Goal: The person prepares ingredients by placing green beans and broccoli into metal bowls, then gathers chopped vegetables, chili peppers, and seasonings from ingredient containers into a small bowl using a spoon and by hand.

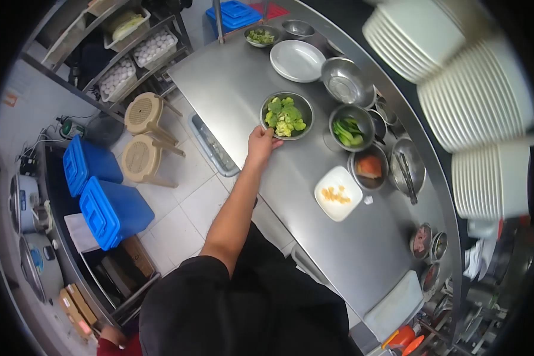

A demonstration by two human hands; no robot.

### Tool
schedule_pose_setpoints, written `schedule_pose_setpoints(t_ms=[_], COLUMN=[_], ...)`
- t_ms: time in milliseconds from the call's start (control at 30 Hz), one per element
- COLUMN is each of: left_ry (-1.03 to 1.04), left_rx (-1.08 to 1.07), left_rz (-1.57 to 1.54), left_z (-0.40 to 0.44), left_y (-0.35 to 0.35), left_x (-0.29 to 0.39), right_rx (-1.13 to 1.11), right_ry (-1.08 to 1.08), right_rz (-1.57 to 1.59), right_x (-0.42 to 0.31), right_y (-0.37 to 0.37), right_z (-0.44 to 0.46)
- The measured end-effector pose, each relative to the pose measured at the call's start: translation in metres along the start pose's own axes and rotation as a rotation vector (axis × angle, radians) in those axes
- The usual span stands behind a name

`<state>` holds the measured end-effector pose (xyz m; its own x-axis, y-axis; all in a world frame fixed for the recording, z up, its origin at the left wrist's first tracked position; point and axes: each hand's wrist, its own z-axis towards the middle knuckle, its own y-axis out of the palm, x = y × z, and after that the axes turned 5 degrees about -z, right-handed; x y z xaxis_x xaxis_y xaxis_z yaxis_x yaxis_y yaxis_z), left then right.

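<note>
My left hand [261, 146] reaches out over the steel table and grips the near rim of a metal bowl [307, 111], fingers closed on its edge. Pieces of broccoli [283, 114] fill this bowl, which sits upright on the tabletop. To its right stands a metal bowl of green vegetable pieces [348, 132]. Closer to me, a white square plate [333, 209] carries small pale yellow pieces [336, 194]. Beside that plate is a bowl with an orange-red chunk [369, 167]. My right hand is out of view.
Stacked white plates [471, 95] line the shelf at right. An oval white plate [296, 61] and an empty metal bowl [345, 80] stand at the back. Tongs [407, 178] lie in another bowl. Stools [141, 159] and blue bins [115, 207] occupy the floor; another person's hand [111, 336] shows lower left.
</note>
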<state>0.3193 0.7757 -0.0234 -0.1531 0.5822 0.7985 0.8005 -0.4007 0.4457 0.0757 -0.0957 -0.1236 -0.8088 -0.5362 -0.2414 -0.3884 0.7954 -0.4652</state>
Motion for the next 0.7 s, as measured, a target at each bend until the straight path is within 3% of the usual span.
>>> schedule_pose_setpoints(t_ms=[167, 267, 333, 400, 467, 533, 567, 600, 633, 700], left_ry=[-0.005, 0.067, 0.474, 0.915, 1.102, 1.115, 1.146, 1.183, 1.148, 1.01], left_rx=[-0.049, 0.004, 0.278, 0.257, 0.168, 0.043, -0.038, -0.123, -0.203, -0.294], left_rz=[0.189, 0.987, 1.167, 1.118, 1.124, 1.291, 1.426, 1.557, 1.691, 1.825], left_z=[0.079, 0.102, 0.125, 0.18, 0.239, 0.286, 0.341, 0.385, 0.408, 0.425], left_y=[-0.03, -0.033, -0.019, 0.003, 0.057, 0.114, 0.13, 0.143, 0.152, 0.155], left_x=[0.052, 0.121, 0.149, 0.165, 0.176, 0.178, 0.155, 0.128, 0.118, 0.12], right_rx=[-0.088, -0.028, -0.026, -0.026, 0.025, 0.087, 0.02, -0.362, -0.103, 0.079], right_ry=[-0.686, -0.937, -0.317, 0.275, -0.012, -0.296, -0.098, -0.181, -0.028, 0.171], right_rz=[-0.896, -0.992, -0.397, 0.219, -0.295, -0.805, -0.909, -1.06, -0.759, -0.152], right_x=[-0.023, -0.008, -0.04, -0.086, -0.124, -0.161, -0.158, -0.07, -0.087, -0.087], right_y=[0.052, 0.06, 0.077, 0.084, 0.086, 0.104, 0.107, 0.069, 0.098, 0.127], right_z=[-0.047, -0.062, -0.09, -0.12, -0.164, -0.202, -0.19, -0.111, -0.155, -0.194])
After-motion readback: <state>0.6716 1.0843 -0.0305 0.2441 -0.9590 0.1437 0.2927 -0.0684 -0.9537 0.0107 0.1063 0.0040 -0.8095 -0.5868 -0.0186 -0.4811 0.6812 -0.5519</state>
